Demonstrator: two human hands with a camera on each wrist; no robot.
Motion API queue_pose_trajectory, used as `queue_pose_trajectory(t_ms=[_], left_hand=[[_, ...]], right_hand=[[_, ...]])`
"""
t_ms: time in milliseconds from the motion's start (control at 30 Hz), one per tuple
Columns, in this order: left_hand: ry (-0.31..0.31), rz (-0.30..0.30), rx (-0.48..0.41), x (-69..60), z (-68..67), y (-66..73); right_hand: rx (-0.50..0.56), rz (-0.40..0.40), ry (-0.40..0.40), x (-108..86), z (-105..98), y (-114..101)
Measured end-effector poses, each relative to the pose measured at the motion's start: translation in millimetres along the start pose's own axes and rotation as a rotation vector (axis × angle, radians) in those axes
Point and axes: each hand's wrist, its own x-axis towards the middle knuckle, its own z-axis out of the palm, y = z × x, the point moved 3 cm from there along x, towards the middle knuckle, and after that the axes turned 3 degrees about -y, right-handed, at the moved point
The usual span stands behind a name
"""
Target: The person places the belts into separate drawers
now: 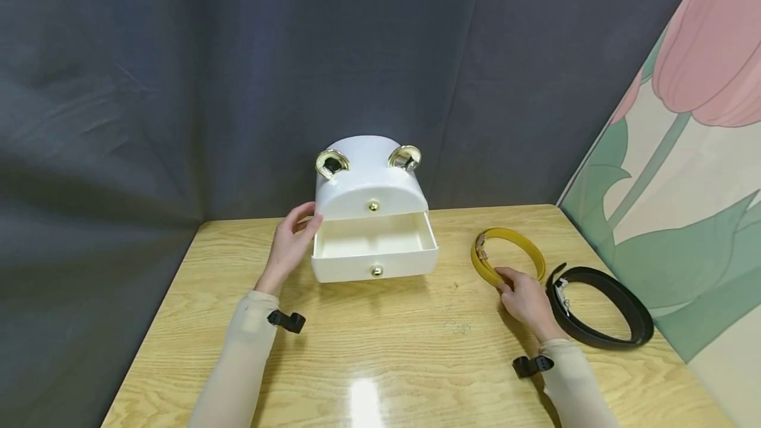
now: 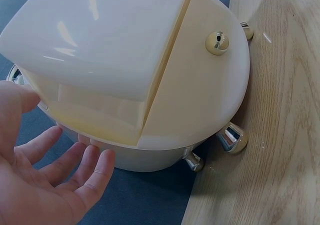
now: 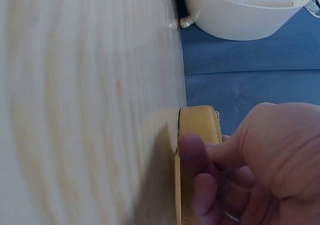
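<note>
A white drawer box (image 1: 368, 170) with gold-rimmed rings on top stands at the back of the table, its lower drawer (image 1: 374, 266) pulled out. My left hand (image 1: 291, 240) is at the box's left side, thumb by the front edge; in the left wrist view its fingers (image 2: 97, 177) are loosely bent beside the wall. A coiled yellow belt (image 1: 523, 241) lies to the right of the box. At its near edge my right hand (image 1: 526, 299) pinches the band, as the right wrist view shows with thumb and fingers on the yellow strap (image 3: 197, 122).
To the right of the yellow belt lies a coiled black belt (image 1: 606, 342) with a silver buckle. A dark curtain (image 1: 357, 51) hangs behind the wooden table (image 1: 380, 349), and a tulip-painted wall (image 1: 684, 216) borders its right side.
</note>
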Motion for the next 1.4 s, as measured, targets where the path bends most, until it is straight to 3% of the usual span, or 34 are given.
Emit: queue_pose_trajectory(t_ms=[400,900,1200,1400], left_hand=[[-0.004,-0.018,-0.017,1.4,-0.7,-2.8],[-0.001,-0.017,-0.018,1.4,0.2,-2.7],[0.003,-0.012,-0.019,0.7,0.0,-2.7],[-0.005,-0.016,-0.017,0.8,0.0,-3.6]], right_hand=[[0.032,0.014,0.045,-2.6,-9,-5],[0.027,-0.043,0.091,-4.3,-15,-8],[0.047,-0.101,0.189,-7.8,-25,-16],[0.068,-0.111,0.207,-11.2,-31,-24]])
